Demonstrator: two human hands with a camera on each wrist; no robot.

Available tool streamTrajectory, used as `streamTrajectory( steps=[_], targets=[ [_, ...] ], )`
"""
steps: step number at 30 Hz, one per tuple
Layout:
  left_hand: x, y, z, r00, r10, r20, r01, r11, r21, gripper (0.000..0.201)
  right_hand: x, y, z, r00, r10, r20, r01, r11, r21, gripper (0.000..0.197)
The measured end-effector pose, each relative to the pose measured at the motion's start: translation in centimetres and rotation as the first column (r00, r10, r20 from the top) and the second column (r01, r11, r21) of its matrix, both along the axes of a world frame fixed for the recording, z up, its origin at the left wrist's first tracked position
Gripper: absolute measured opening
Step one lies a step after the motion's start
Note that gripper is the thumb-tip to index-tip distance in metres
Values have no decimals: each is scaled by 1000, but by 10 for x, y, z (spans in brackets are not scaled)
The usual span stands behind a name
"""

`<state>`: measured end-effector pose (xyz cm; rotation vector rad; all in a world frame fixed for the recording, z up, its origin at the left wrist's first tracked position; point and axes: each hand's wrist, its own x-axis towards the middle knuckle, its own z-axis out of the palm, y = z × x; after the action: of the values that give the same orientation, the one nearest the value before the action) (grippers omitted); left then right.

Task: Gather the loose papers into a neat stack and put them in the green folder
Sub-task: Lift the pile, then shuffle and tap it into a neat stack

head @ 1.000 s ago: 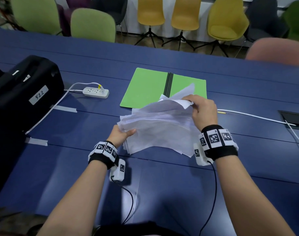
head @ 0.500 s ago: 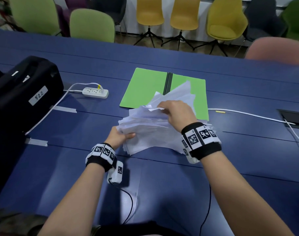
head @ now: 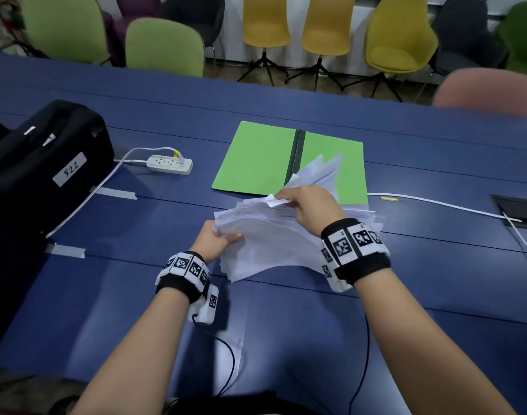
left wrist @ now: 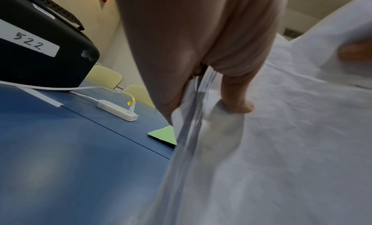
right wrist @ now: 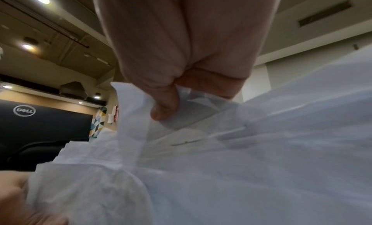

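Most of the gathering looks done, but the squaring and the filing are left. Low in the middle of the head view, the left hand grips the near-left corner of the papers, thumb on top and fingers below. Just above, in the middle of the frame, the right hand pinches the far edges of some upper sheets between its curled fingers. The bundle is held together over the blue worktop, but the sheets fan out and their edges do not match. Higher in the frame, the green folder lies open and flat, with some raised sheets in front of its right half; nothing seems to lie inside yet.
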<state>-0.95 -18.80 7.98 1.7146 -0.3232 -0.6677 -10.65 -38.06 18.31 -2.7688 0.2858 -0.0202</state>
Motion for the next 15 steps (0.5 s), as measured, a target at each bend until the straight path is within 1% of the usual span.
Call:
streamTrajectory(
  steps=[2,4,5,6,7,8,9,10,12,13,15],
  targets=[
    [-3,-1,0,999,31,20,-31,999,14,23,1,1,-4,1000,14,21,-14,1000,-2,42],
    [-6,-2,-1,996,81,44,-82,996,40,18,-1,-2,-3,995,20,100,-26,998,58,31],
    [-8,-2,-1,991,118,61,-121,991,51,17,-4,-5,-3,992,28,125,-35,998,56,43],
    [-9,-3,-1,985,158,73,-162,985,56,17,-7,-10,-4,993,39,112,-42,999,24,66],
    [-10,-3,-1,979,191,76,-195,979,55,18,-12,-15,-4,996,35,81,-33,999,-18,90],
    [-10,-3,-1,974,215,71,-219,974,52,18,-17,-21,-5,999,20,43,-18,998,-58,109],
    [-10,-3,-1,972,226,67,-230,972,49,19,-23,-26,-7,1000,4,-5,-5,996,-91,122],
    [-11,-2,-1,972,227,69,-230,972,45,20,-29,-30,-10,999,-9,-51,3,993,-119,130],
    [-11,-2,0,974,212,82,-216,976,39,22,-39,-37,-18,993,-40,-115,17,982,-187,135],
    [-10,-1,1,975,205,89,-209,977,38,23,-41,-40,-21,991,-72,-113,47,977,-208,132],
    [-9,3,0,976,193,96,-198,980,36,23,-44,-46,-22,986,-152,-73,134,969,-209,122]
  ],
)
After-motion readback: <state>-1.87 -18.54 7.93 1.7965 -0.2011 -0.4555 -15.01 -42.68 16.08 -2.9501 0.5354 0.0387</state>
